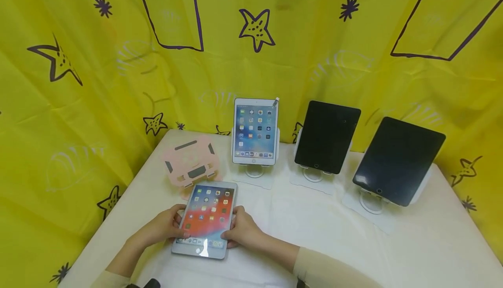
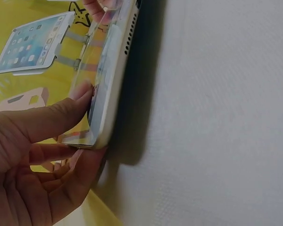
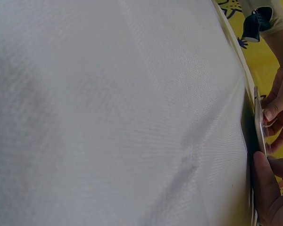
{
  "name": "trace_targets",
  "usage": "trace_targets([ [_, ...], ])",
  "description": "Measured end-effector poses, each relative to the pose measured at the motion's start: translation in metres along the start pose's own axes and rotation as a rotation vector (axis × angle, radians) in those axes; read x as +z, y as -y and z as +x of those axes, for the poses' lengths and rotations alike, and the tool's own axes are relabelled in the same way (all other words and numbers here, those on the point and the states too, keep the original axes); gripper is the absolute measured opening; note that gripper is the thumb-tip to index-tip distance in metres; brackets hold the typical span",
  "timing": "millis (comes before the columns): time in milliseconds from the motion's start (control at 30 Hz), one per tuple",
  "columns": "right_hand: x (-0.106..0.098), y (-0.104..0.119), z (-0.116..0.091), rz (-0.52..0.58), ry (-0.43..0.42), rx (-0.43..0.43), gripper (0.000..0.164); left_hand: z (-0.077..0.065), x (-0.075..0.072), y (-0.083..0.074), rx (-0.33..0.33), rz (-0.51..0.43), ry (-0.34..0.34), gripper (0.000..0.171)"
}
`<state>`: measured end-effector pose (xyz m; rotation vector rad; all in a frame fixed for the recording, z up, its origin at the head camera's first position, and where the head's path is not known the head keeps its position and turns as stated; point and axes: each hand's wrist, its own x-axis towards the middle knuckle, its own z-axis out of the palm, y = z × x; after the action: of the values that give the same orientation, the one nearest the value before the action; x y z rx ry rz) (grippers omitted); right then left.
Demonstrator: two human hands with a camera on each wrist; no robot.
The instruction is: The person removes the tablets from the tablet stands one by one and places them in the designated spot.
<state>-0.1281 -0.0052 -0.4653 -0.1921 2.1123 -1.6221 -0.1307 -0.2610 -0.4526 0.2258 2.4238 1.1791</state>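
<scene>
A white tablet (image 1: 207, 218) with a lit screen of app icons over a red and blue background is held between both hands. My left hand (image 1: 167, 223) grips its left edge, thumb on the screen's lower left. On the opposite edge, my right hand (image 1: 244, 229) holds it with the thumb over the lower right of the screen. The left wrist view shows the tablet's bottom edge (image 2: 119, 70) with speaker holes, raised off the cloth and casting a shadow. Right behind its top edge stands a pink tablet stand (image 1: 192, 159) with nothing on it.
Along the back, a lit white tablet (image 1: 255, 133) and two dark-screened tablets, a middle one (image 1: 328, 137) and a right one (image 1: 398, 161), lean on stands. White cloth (image 1: 314, 227) covers the table. A yellow curtain (image 1: 220, 70) with starfish drawings hangs behind and at the sides.
</scene>
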Motion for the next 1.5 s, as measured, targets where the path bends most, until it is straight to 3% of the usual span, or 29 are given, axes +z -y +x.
trace_targets([
  [233,0.004,0.003,0.010,-0.026,-0.005,0.012,0.068,-0.001,-0.005,0.004,-0.014,0.002,0.002,0.083],
  [433,0.007,0.004,0.017,-0.087,0.009,-0.017,0.053,-0.001,-0.008,0.007,-0.032,0.031,-0.017,0.079],
  [600,0.006,0.004,0.017,-0.209,0.032,-0.047,0.050,-0.003,-0.008,0.002,-0.051,0.088,-0.080,0.074],
  [800,-0.001,0.005,0.017,-0.321,0.055,-0.073,0.050,-0.004,-0.011,-0.006,-0.125,0.150,-0.201,0.069],
  [933,-0.007,0.007,0.017,-0.372,0.039,-0.099,0.056,-0.002,-0.012,-0.013,-0.140,0.088,-0.198,0.071],
  [1133,-0.013,0.009,0.018,-0.394,0.026,-0.151,0.064,-0.001,-0.009,-0.019,-0.108,-0.055,-0.172,0.068],
  [1333,-0.020,0.012,0.018,-0.399,0.003,-0.244,0.071,0.009,-0.003,-0.028,0.012,-0.123,-0.264,0.068],
  [1500,-0.023,0.017,0.018,-0.358,-0.003,-0.311,0.073,0.017,0.001,-0.037,0.079,-0.128,-0.361,0.071],
])
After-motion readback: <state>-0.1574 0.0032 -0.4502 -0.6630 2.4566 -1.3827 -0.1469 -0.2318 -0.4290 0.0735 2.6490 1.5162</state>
